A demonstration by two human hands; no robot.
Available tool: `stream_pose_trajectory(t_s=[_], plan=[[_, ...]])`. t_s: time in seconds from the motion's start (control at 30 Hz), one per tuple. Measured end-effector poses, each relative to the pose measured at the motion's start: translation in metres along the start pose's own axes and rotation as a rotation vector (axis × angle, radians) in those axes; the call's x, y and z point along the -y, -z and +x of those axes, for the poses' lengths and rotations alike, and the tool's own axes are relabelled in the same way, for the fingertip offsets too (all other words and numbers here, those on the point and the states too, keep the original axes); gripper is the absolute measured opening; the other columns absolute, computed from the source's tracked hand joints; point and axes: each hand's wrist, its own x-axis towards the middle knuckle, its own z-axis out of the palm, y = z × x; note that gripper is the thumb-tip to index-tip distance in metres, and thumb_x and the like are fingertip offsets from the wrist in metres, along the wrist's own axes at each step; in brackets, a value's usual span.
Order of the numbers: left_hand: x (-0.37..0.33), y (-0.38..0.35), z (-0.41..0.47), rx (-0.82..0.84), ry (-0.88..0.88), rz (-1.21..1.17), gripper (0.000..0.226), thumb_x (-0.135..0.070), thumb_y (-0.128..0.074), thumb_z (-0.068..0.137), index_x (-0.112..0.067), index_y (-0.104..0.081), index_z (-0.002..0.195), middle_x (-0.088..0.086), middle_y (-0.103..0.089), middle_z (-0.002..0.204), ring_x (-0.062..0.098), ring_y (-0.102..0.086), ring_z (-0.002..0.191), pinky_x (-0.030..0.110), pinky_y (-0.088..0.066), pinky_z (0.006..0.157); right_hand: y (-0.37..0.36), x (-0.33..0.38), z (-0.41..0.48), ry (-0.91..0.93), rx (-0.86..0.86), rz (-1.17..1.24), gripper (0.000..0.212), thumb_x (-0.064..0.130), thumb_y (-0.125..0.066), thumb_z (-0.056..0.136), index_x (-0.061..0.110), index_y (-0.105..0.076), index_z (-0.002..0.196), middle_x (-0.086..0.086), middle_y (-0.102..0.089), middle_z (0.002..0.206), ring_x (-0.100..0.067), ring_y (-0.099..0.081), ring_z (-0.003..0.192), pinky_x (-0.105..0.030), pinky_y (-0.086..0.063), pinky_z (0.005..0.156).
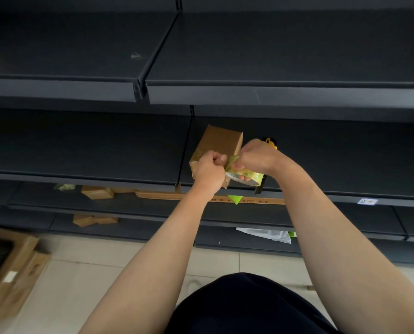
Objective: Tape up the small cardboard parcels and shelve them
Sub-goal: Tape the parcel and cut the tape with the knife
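A small brown cardboard parcel (221,143) lies on the middle dark shelf (104,150), near its front edge. My left hand (209,169) rests against the parcel's near end and pinches the loose end of a green-printed tape strip (231,161). Just to the right, my right hand (256,154) grips the roll of clear tape (247,178), which has green print, and its fingers also pinch the strip. A yellow and black tool (271,142) peeks out behind my right hand.
Small cardboard boxes (97,191) sit on the lower shelves, with a long flat cardboard piece (160,195) beside them. A white plastic bag (266,235) lies on the bottom shelf. An open large carton (8,266) stands on the tiled floor at left. The upper shelf (273,92) overhangs above.
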Motion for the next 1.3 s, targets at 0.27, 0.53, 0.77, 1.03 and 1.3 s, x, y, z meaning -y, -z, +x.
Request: stream_pose_trajectory(t_s=[0.27,0.53,0.77,1.03,1.3], plan=[[-0.003,0.012,0.015,0.097,0.176,-0.216,0.017,-0.008,-0.058,0.093,-0.01,-0.06,0.076,0.0,-0.054,0.065,0.007,-0.045,0.052,0.016,-0.041,0.048,0.004,-0.016,0.006,0.064,0.002,0.062,0.04,0.041,-0.07,0.08,0.001,-0.068,0.082,-0.006,-0.059,0.069,-0.016,-0.052,0.065,-0.031,-0.039,0.058],[0.003,0.063,0.062,-0.051,0.268,-0.118,0.013,-0.006,-0.059,0.092,-0.005,-0.057,0.08,0.005,-0.051,0.068,0.01,-0.044,0.053,0.018,-0.038,0.047,0.015,-0.044,0.022,-0.056,-0.128,-0.125,0.066,0.081,-0.048,0.072,0.016,-0.051,0.058,0.001,-0.058,0.045,-0.011,-0.059,0.061,-0.025,-0.035,0.052],[0.003,0.086,0.092,-0.095,0.29,-0.029,0.013,-0.009,-0.064,0.089,-0.008,-0.059,0.077,0.004,-0.057,0.072,0.01,-0.051,0.059,0.012,-0.04,0.04,0.012,-0.066,0.041,-0.172,-0.181,-0.302,0.065,0.077,-0.054,0.071,0.014,-0.049,0.055,0.001,-0.052,0.057,-0.013,-0.054,0.056,-0.025,-0.034,0.046],[0.023,0.085,0.104,-0.072,0.337,-0.004,0.008,-0.009,-0.068,0.086,-0.006,-0.062,0.081,0.004,-0.06,0.074,0.01,-0.054,0.061,0.013,-0.044,0.044,0.001,-0.071,0.054,-0.245,-0.19,-0.239,0.057,0.071,-0.063,0.071,0.016,-0.049,0.066,0.0,-0.056,0.065,-0.017,-0.058,0.068,-0.027,-0.04,0.054],[0.048,0.076,0.106,-0.109,0.403,-0.11,0.014,-0.007,-0.069,0.085,-0.008,-0.059,0.075,0.006,-0.058,0.07,0.011,-0.05,0.057,0.015,-0.041,0.043,-0.014,-0.066,0.058,-0.305,-0.188,-0.26,0.052,0.066,-0.063,0.074,0.016,-0.048,0.073,-0.008,-0.063,0.09,-0.029,-0.061,0.094,-0.036,-0.051,0.081]])
